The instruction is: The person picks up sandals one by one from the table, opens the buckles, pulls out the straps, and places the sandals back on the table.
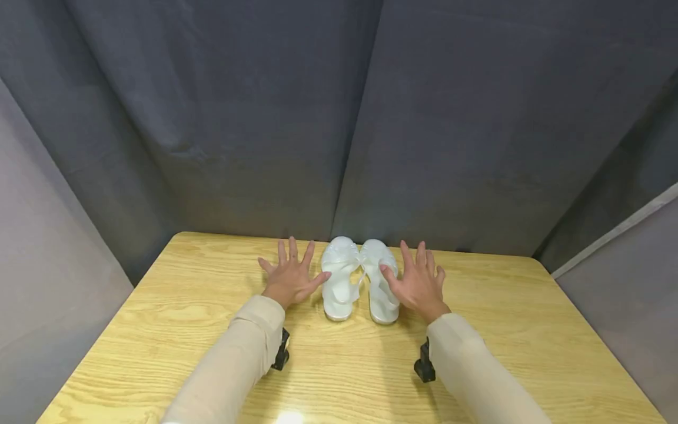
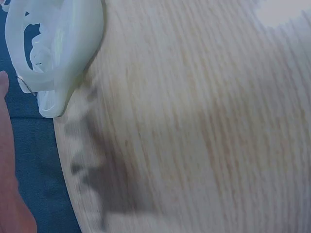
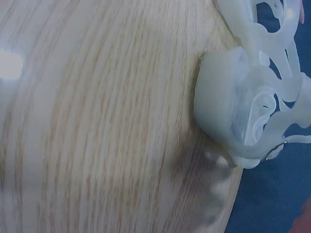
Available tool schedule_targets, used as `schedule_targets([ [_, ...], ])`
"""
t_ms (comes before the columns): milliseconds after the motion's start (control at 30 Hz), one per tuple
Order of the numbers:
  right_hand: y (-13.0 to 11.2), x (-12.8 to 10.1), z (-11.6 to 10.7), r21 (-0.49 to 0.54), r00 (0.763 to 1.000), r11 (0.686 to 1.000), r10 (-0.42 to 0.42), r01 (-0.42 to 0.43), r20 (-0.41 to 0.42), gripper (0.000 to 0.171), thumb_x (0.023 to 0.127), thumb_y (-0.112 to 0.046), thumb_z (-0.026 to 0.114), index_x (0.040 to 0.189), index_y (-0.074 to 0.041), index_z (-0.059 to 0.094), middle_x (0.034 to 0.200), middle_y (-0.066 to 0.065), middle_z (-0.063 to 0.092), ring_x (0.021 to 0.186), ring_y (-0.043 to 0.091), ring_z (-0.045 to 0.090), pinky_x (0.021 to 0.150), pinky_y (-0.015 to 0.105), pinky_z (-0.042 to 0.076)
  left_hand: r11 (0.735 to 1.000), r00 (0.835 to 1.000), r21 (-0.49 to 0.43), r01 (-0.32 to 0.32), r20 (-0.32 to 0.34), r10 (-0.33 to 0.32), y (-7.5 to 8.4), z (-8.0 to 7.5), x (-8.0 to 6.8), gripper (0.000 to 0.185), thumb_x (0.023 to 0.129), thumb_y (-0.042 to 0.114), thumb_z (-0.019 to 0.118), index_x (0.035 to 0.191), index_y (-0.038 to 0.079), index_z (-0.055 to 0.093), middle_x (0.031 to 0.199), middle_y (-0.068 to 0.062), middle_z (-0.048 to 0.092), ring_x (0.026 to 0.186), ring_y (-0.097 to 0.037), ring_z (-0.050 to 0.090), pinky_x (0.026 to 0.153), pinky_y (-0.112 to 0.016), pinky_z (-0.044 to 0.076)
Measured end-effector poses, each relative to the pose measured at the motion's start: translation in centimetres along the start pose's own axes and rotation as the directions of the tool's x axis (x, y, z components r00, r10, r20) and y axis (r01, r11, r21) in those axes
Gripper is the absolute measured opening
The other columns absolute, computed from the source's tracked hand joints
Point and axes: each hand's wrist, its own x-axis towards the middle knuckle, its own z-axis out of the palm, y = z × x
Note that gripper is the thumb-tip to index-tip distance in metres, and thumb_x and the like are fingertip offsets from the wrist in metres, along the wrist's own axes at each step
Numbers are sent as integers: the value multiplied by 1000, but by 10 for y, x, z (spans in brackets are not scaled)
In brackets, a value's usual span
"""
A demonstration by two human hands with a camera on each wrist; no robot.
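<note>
Two white, glossy sandals (image 1: 339, 277) stand side by side near the far edge of the table, toes pointing away and heels toward me. My left hand (image 1: 291, 278) is spread just left of the left sandal (image 2: 80, 34), its thumb reaching to that sandal's side. On the other side my right hand (image 1: 418, 285) is spread too, its thumb over the right sandal (image 3: 218, 97). Neither hand grips anything. Whether the thumbs touch the sandals I cannot tell. Each wrist view shows only a small part of its hand at the edge.
The sandals sit on a light wood-grain table (image 1: 175, 306) with rounded far corners. Behind it hangs a dark grey curtain (image 1: 254, 118). Paler panels (image 1: 47, 247) flank the table on both sides. A small black camera (image 1: 425, 362) is strapped under each sleeve.
</note>
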Motion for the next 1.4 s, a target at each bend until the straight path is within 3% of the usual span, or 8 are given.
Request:
schedule_targets([
  [200,-5,-3,-2,30,999,999,-12,14,-44,82,88,-69,33,150,-17,20,155,25,7,138,45,14,101,67,15,1000,1000,2,-11,1,11,1,0,-3,84,85,76,27,152,30,5,155,-23,9,142,-43,3,93,-81,4],
  [533,-15,-8,-5,98,993,994,-34,46,-116,64,92,-49,46,144,-14,33,150,21,23,134,43,23,99,62,21,995,1000,-103,-17,-10,16,10,4,-11,80,88,72,25,152,24,13,146,-22,34,133,-40,30,96,-71,21],
  [667,-19,-12,-5,97,975,988,-98,119,-198,54,91,-36,53,136,-9,44,144,20,33,129,40,30,98,58,24,988,1000,-153,-24,-1,24,17,4,-15,76,91,67,27,152,23,14,147,-21,32,134,-40,29,97,-69,23],
  [800,-27,-17,-6,103,940,970,-184,221,-289,43,87,-22,58,126,-5,53,136,20,43,124,40,37,96,58,28,977,1000,-212,-20,-5,19,23,3,-18,72,94,61,30,151,19,19,147,-21,32,134,-40,31,97,-67,26],
  [900,-33,-19,-6,121,914,952,-227,281,-336,37,86,-15,60,120,-2,57,130,20,48,118,40,42,94,57,33,959,1000,-283,-11,-24,5,25,4,-19,66,96,54,34,148,16,26,144,-19,37,131,-39,36,96,-65,29],
  [1000,-41,-20,-5,144,903,937,-252,317,-348,34,85,-11,60,117,0,59,127,20,51,115,39,47,95,54,38,931,999,-364,-7,-41,-8,26,7,-20,62,97,50,37,146,13,31,140,-19,42,128,-38,40,98,-62,32],
  [1233,-60,-19,-4,138,926,941,-265,309,-268,26,87,-7,59,111,2,61,118,16,58,108,33,58,89,44,49,861,998,-509,-10,-59,-23,25,12,-19,55,97,42,43,139,7,41,135,-20,45,122,-40,46,102,-52,37],
  [1400,-69,-13,0,99,957,962,-237,255,-169,24,87,-4,60,109,4,63,111,18,62,101,34,62,83,43,52,818,995,-575,-35,-95,-24,29,16,-21,46,95,35,49,128,2,52,120,-18,55,109,-36,54,93,-48,44],
])
